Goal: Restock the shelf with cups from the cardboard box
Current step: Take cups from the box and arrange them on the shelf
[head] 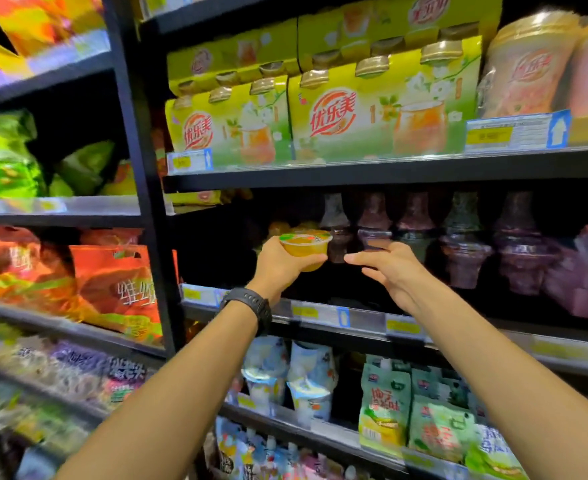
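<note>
Store shelving filled the view, and in front of the dark left end of the middle shelf (pixel 323 315) a yellow cup (pixel 305 247) stood upright, sealed lid on top, wider than tall. It sat above the palm of the left hand (pixel 278 268), whose thumb curled under its near side and fingers wrapped behind, while the right hand (pixel 386 268) reached in flat with straight fingers, holding nothing, its tips just short of the cup. Stacked purple cups (pixel 465 251) lined the same shelf to the right, green boxes (pixel 372 109) stood above, and pouches (pixel 386 403) below.
</note>
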Motion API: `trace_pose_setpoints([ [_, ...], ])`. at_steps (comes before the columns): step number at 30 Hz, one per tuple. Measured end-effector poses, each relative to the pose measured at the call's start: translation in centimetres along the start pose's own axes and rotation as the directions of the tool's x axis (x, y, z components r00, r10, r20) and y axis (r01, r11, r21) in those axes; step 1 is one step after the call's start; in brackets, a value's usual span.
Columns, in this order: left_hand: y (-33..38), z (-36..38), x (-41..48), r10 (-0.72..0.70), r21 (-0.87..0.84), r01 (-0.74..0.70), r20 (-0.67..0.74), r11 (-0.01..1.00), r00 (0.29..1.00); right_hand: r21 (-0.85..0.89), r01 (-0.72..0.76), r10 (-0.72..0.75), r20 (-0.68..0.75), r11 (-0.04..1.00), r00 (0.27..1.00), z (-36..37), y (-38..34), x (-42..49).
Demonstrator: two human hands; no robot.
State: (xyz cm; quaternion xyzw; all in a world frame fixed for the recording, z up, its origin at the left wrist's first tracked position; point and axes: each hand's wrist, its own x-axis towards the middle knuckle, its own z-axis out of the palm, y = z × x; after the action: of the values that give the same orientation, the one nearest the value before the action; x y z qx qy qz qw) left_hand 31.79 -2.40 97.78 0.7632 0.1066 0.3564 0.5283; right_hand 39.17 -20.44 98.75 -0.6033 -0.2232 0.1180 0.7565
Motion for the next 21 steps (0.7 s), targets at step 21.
trace_pose_setpoints([
  [21, -10.6, -11.9, 16.4, -0.148, 0.279, 0.148, -0.024, 0.949, 0.989, -0.103, -0.078, 0.057, -0.195, 0.992, 0.979, 9.1, 3.8, 8.8],
])
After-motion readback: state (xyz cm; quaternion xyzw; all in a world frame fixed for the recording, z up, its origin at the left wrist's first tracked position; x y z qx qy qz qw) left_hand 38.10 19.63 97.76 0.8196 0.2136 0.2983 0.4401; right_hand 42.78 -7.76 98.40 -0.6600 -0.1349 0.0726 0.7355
